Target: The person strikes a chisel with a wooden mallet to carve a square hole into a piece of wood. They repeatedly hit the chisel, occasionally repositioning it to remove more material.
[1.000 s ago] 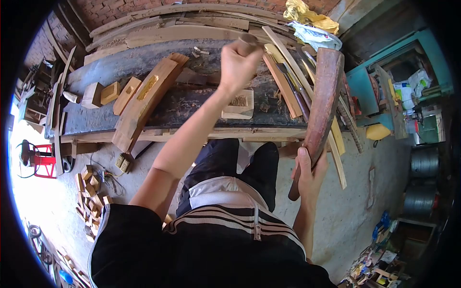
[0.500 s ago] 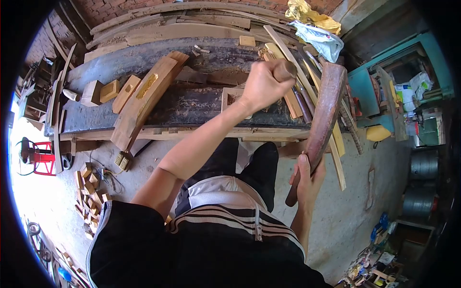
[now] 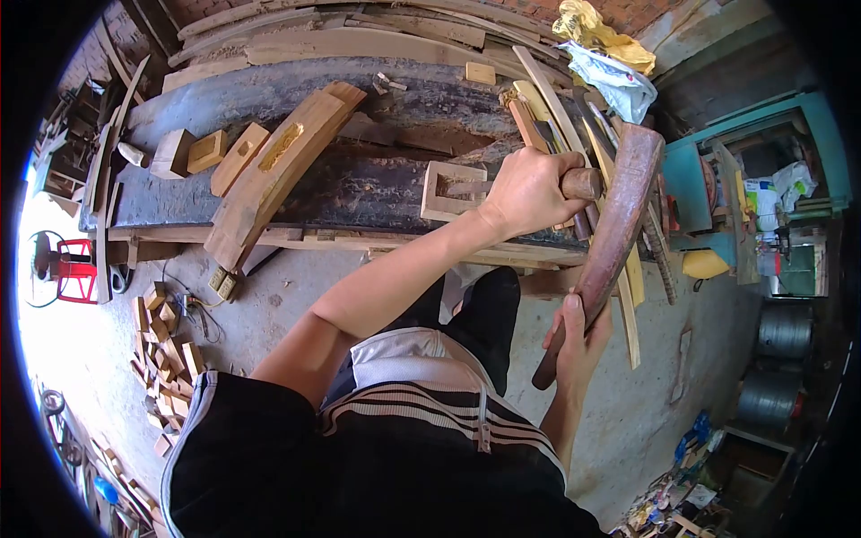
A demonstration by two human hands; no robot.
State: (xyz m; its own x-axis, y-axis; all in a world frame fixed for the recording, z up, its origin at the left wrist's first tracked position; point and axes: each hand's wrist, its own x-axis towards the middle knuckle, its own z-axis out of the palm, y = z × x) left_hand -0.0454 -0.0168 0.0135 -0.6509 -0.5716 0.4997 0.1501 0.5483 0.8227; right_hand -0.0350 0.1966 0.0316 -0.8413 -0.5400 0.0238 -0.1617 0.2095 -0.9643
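My left hand [image 3: 535, 190] is closed around the wooden handle of a chisel [image 3: 583, 184], whose butt end sticks out toward the mallet. To the left of the fist, a narrow blade-like strip lies over the recess of a pale wooden block [image 3: 432, 212] at the bench's near edge. My right hand [image 3: 578, 345] grips the lower, thin end of a dark wooden mallet [image 3: 621, 211]. Its thick head slants upward, just right of the chisel's butt. Left of the block, a long wooden piece [image 3: 309, 148] with a chip-filled mortise lies across the dark workbench [image 3: 377, 193].
Small wooden blocks [image 3: 170, 154] stand on the bench's left. Long strips [image 3: 547, 94] and tools lie at its right, beside plastic bags [image 3: 610, 76]. Planks [image 3: 359, 43] line the back wall. Offcuts [image 3: 166, 345] and a red-framed fan [image 3: 76, 269] are on the floor at left.
My left hand has come down and to the right with the chisel, nearer the mallet, and the strip now shows over the block's recess. The right hand still grips the mallet.
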